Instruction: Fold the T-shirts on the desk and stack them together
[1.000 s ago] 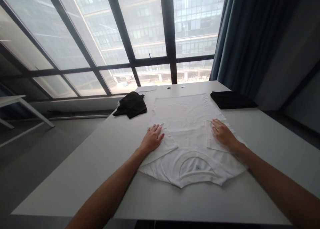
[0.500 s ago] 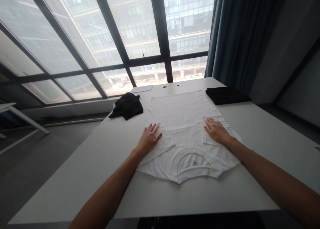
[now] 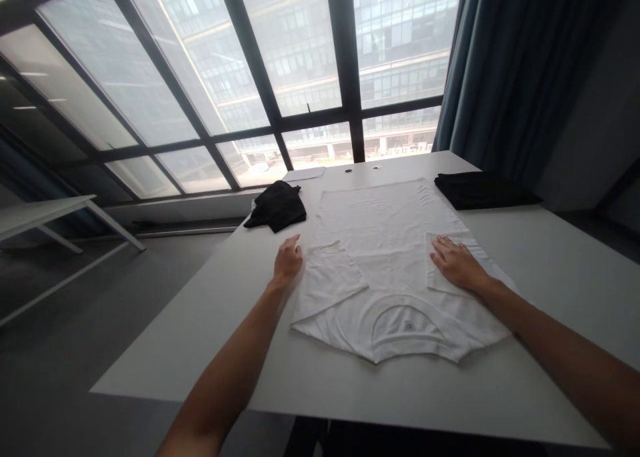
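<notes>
The shirt [image 3: 373, 240] lies spread on the surface [image 3: 170, 354]. My right hand [image 3: 455, 262] rests flat on a folded sleeve [image 3: 436, 280], fingers slightly spread, probably to steady it; my left hand [image 3: 288, 260], loosely curled, empty, is just beside the shirt.

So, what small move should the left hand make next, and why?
Perhaps the left hand should smooth the left sleeve of the white T-shirt: that folded-in sleeve shows creases, and the hand is beside it, not on it. The right hand lies on the opposite folded sleeve.
</notes>
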Motion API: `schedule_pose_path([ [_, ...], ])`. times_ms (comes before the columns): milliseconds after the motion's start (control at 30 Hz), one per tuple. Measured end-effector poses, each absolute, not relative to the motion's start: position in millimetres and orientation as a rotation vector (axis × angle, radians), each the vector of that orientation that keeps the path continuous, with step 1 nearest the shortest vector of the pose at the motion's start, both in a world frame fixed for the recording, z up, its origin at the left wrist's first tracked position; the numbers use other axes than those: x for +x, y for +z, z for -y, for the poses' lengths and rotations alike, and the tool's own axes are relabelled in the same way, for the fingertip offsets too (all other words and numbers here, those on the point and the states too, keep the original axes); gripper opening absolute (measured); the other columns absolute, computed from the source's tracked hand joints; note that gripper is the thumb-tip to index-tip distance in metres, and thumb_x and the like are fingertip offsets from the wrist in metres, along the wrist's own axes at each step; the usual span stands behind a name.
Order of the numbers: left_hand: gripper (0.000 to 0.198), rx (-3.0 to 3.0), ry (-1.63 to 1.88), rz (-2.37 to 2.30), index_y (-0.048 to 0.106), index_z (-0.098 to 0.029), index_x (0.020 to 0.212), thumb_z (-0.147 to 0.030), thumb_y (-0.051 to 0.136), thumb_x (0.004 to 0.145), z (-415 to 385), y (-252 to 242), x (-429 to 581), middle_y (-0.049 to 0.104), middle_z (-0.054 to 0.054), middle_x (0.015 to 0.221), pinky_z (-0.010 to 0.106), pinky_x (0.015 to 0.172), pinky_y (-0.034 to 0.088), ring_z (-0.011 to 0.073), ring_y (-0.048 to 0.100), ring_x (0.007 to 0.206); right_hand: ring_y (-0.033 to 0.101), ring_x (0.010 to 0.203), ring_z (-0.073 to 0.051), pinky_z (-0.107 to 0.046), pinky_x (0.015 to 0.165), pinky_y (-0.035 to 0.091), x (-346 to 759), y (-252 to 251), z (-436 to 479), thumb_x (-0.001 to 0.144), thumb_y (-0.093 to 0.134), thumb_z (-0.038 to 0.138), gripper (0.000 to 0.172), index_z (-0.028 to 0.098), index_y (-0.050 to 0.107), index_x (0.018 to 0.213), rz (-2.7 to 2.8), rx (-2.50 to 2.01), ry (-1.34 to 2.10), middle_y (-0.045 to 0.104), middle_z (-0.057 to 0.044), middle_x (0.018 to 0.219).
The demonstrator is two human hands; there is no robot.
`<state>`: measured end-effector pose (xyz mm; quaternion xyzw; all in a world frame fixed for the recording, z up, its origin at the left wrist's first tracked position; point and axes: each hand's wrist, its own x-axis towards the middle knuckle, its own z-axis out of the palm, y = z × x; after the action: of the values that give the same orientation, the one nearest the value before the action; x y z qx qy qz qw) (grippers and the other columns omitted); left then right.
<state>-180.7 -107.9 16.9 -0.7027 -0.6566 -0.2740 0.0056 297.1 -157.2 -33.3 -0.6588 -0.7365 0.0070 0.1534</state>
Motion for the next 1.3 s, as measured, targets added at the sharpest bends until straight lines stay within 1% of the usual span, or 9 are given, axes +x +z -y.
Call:
schedule_pose_path([
  [67,0.045,-2.199,-0.880,2.064,0.064,-0.013,0.131,-0.018,0.040,0.093,103,16,-193,0.064,0.012,0.133,0.040,0.113,0.042,0.0241,0.058,0.125,0.032,0.149,-0.030,-0.057,0.119,0.027,298,-36,156,0.102,0.030,0.038,0.055,0.014,0.050,0.147,2.105,-1.875,0.002,0.040,-0.016,0.159],
  [167,0.036,-2.258,-0.812,2.087,0.072,-0.021,0.121,-0.029,0.048,0.095,102,11,-196,0.068,0.009,0.123,0.042,0.107,0.047,0.0254,0.061,0.115,0.034,0.148,-0.030,-0.058,0.118,0.028,300,-39,156,0.102,0.031,0.039,0.054,0.014,0.052,0.145,2.103,-1.864,-0.026,0.043,-0.017,0.157],
  [333,0.034,-2.295,-0.674,2.127,0.069,-0.033,0.126,-0.036,0.053,0.097,109,7,-188,0.062,0.005,0.134,0.049,0.108,0.042,0.0291,0.054,0.125,0.036,0.147,-0.032,-0.059,0.117,0.031,301,-39,156,0.102,0.029,0.039,0.055,0.011,0.052,0.144,2.123,-1.843,-0.058,0.044,-0.018,0.156],
  [667,0.029,-2.154,-0.630,2.278,0.072,-0.030,0.116,-0.038,0.055,0.094,109,9,-183,0.061,0.006,0.134,0.052,0.107,0.042,0.0326,0.054,0.125,0.035,0.148,-0.030,-0.057,0.118,0.031,301,-37,157,0.102,0.028,0.040,0.056,0.011,0.052,0.145,2.136,-1.874,-0.076,0.044,-0.017,0.156],
  [800,0.038,-2.177,-0.785,2.153,0.065,-0.023,0.130,-0.028,0.051,0.095,110,12,-180,0.060,0.009,0.139,0.047,0.112,0.041,0.0287,0.053,0.129,0.035,0.148,-0.030,-0.056,0.118,0.031,301,-36,157,0.102,0.029,0.040,0.055,0.012,0.052,0.144,2.133,-1.879,-0.081,0.045,-0.017,0.156],
  [900,0.047,-2.375,-0.853,1.835,0.053,-0.018,0.143,-0.023,0.041,0.099,112,12,-171,0.053,0.010,0.149,0.040,0.119,0.034,0.0223,0.045,0.141,0.035,0.148,-0.030,-0.056,0.118,0.031,300,-36,157,0.102,0.028,0.040,0.056,0.011,0.052,0.144,2.130,-1.871,-0.079,0.044,-0.017,0.156],
  [1033,0.053,-2.571,-0.485,1.776,0.041,-0.016,0.153,-0.039,0.034,0.105,118,7,-157,0.038,0.014,0.161,0.054,0.121,0.025,0.0278,0.025,0.153,0.035,0.148,-0.030,-0.057,0.118,0.030,301,-36,157,0.102,0.028,0.041,0.057,0.011,0.051,0.145,2.132,-1.873,-0.060,0.043,-0.017,0.157],
  [1100,0.058,-2.589,-0.287,1.832,0.038,-0.016,0.154,-0.046,0.032,0.105,122,6,-152,0.032,0.015,0.163,0.059,0.120,0.024,0.0309,0.022,0.154,0.034,0.149,-0.030,-0.057,0.118,0.029,301,-37,156,0.102,0.028,0.041,0.058,0.011,0.050,0.146,2.133,-1.883,-0.047,0.043,-0.016,0.157],
  [1300,0.057,-2.582,-0.369,1.753,0.039,-0.017,0.155,-0.046,0.028,0.106,142,14,-141,0.033,0.014,0.163,0.055,0.123,0.017,0.0283,0.022,0.154,0.036,0.148,-0.030,-0.054,0.118,0.031,302,-37,156,0.102,0.027,0.041,0.057,0.012,0.051,0.146,2.140,-1.884,-0.075,0.044,-0.017,0.157],
])
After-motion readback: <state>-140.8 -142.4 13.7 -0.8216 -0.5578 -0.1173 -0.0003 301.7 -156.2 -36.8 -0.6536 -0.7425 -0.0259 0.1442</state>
